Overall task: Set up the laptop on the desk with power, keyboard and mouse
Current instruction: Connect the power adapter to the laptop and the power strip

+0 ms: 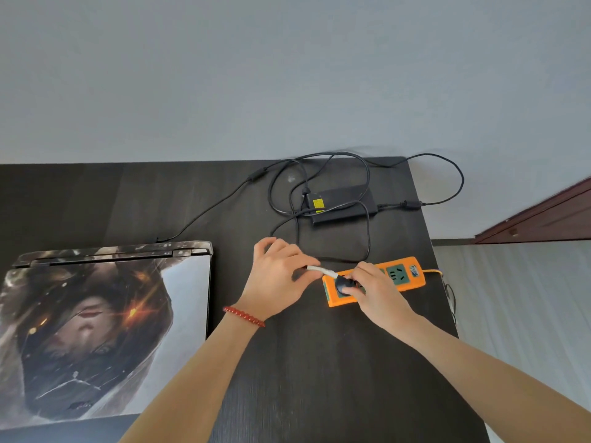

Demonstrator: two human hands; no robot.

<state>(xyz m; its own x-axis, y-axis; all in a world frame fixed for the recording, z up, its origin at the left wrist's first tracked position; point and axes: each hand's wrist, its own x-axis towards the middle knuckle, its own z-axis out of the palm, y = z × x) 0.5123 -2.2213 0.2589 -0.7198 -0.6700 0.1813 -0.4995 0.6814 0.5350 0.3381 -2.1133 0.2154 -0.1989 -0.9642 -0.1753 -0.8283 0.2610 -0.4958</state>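
No readable text anywhere. Yellow label (318,204) on the black power brick (343,204): print on it too small and blurred to make out. Small blue-white sticker (414,270) at the far end of the orange power strip (406,276): marks on it, illegible. Laptop (105,330) lid carries a printed picture, no letters or nos. visible; a small dark mark near its bottom edge can't be read.
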